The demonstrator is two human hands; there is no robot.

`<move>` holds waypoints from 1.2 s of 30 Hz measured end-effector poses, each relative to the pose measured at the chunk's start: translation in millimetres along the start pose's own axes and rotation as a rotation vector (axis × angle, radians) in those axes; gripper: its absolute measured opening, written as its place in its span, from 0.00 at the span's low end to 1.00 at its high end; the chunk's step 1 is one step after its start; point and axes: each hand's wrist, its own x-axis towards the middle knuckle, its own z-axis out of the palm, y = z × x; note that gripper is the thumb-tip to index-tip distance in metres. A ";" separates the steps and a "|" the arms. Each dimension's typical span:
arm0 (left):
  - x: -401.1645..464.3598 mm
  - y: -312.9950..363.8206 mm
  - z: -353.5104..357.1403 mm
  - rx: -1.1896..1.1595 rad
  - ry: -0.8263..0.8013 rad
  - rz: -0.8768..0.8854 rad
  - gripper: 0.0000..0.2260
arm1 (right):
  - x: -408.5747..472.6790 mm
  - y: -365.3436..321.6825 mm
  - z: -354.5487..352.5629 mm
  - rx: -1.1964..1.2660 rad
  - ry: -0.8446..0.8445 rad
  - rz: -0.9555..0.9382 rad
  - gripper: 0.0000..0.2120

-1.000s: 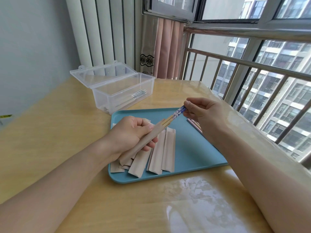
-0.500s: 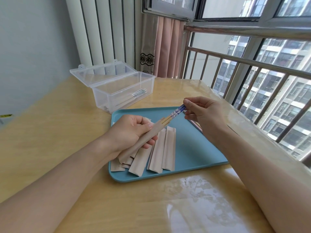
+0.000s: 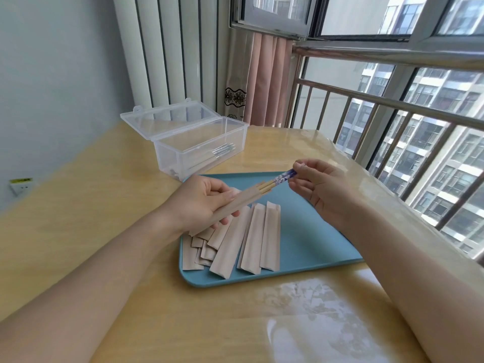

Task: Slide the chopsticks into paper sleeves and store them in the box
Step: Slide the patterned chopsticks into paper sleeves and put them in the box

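**A:** What have you got in your fingers?

**B:** My left hand [image 3: 201,203] is curled round a tan paper sleeve [image 3: 225,208], thumb on top. My right hand [image 3: 319,191] pinches the blue-and-white patterned ends of a pair of pale wooden chopsticks [image 3: 277,180], whose tips are already inside the sleeve, held above the flat turquoise plastic tray [image 3: 314,239].

**A:** What could go wrong?

**B:** The paper is thin and creased flat, so if I push at an angle a tip may snag a fold or poke through the seam. Two round sticks can also cross inside and jam. I'd guess a straight, even push avoids both.

**A:** And your grip?

**B:** If I squeeze too hard with the left hand I flatten the sleeve's mouth; too loosely and the sleeve slides along with the sticks.

**A:** The rest?

**B:** Several empty tan paper sleeves [image 3: 251,242] lie fanned on the tray, some overlapping. The clear rectangular plastic box [image 3: 201,150], with its hinged lid [image 3: 170,121] open, sits behind the tray on the glossy yellow wooden table [image 3: 91,205], with a few sleeved pairs [image 3: 222,151] already in it.
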 end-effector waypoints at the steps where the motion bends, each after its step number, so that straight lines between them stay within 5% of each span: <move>1: 0.1 0.2 -0.1 0.034 0.008 0.027 0.08 | -0.8 0.5 0.8 0.054 -0.043 0.047 0.04; 4: 2.2 3.1 -7.1 -0.001 0.063 0.081 0.08 | 3.4 0.0 10.3 0.128 -0.089 0.115 0.05; 9: 25.5 -18.7 -53.8 -0.344 0.652 0.014 0.09 | 50.3 -29.5 52.7 0.285 0.051 0.047 0.07; 12: 32.6 -47.1 -67.9 -0.332 0.768 -0.061 0.08 | 88.8 -56.1 93.0 0.228 0.076 0.008 0.06; 17: 37.0 -53.4 -60.3 -0.314 0.667 -0.021 0.03 | 144.9 -70.0 145.5 -0.057 0.077 0.013 0.05; 22: 38.3 -52.9 -50.4 -0.172 0.593 0.090 0.02 | 162.7 -45.5 164.2 -0.251 -0.186 0.208 0.08; 31: 39.8 -58.5 -27.0 0.297 0.434 0.227 0.08 | 154.5 -16.9 134.8 -0.216 -0.191 0.158 0.15; 36: 36.5 -53.8 -23.3 0.361 0.422 0.176 0.09 | 161.6 -28.5 142.0 -0.830 -0.240 0.070 0.08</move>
